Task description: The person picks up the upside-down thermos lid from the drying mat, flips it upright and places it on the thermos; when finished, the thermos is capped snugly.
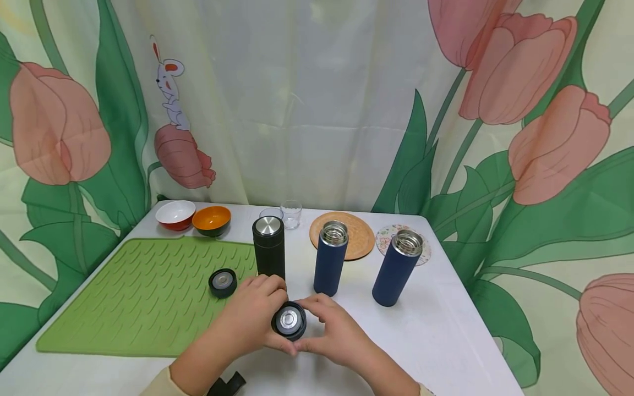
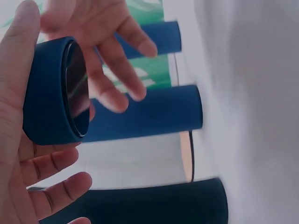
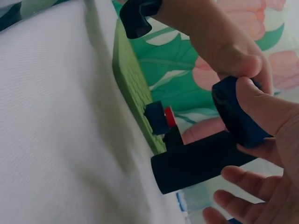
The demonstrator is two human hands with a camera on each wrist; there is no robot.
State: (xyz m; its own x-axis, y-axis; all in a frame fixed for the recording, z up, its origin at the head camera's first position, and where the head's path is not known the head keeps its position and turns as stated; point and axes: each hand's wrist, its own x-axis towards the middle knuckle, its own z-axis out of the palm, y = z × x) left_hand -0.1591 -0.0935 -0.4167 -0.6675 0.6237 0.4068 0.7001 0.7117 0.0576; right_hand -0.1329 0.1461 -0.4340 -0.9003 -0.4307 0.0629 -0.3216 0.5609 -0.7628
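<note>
A dark bottle lid (image 1: 289, 320), blue in the wrist views, is held above the white table with its metal-centred inner side up. My left hand (image 1: 257, 313) pinches it from the left between thumb and fingers. From the right, my right hand (image 1: 339, 333) grips it with thumb and index finger; its other fingers are spread in the left wrist view. Just beyond the hands stands a black thermos (image 1: 269, 247) with a steel-topped cap. Two blue thermoses, one in the middle (image 1: 331, 261) and one at right (image 1: 396, 270), stand uncapped with steel rims showing.
Another dark lid (image 1: 222, 282) lies on the green drying mat (image 1: 148, 297) at left. Behind are a red bowl (image 1: 176, 214), an orange bowl (image 1: 212, 220), a clear glass (image 1: 291, 213), a round cork board (image 1: 364, 236) and a patterned coaster (image 1: 424, 256).
</note>
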